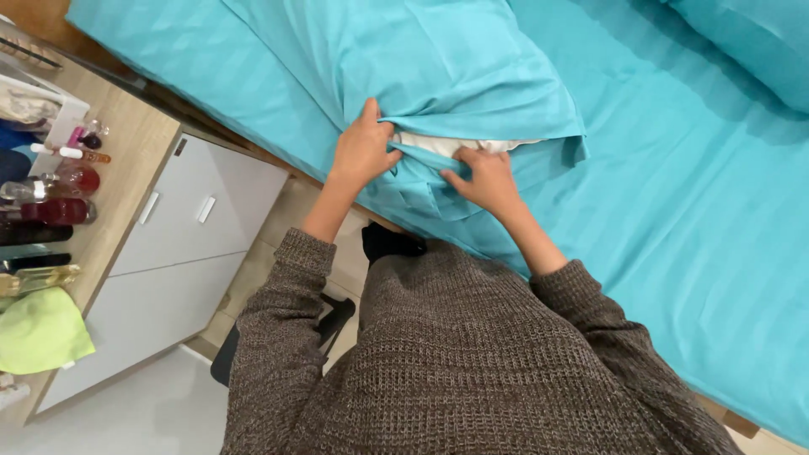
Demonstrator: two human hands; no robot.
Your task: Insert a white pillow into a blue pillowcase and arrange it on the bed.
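Note:
A pillow in a turquoise pillowcase point(438, 59) lies on the bed, its open end toward me. The white pillow point(438, 143) shows inside the opening. My left hand point(364, 152) grips the near edge of the pillowcase at the left of the opening. My right hand point(487, 179) pinches the fabric flap just below the white pillow, on the right of the opening. Both arms wear brown knitted sleeves.
The bed has a turquoise sheet point(708, 219), with a second turquoise pillow point(758, 42) at the top right. On the left stands a white drawer cabinet point(181, 244) with a wooden top holding several bottles point(50, 211) and a green cloth point(42, 330).

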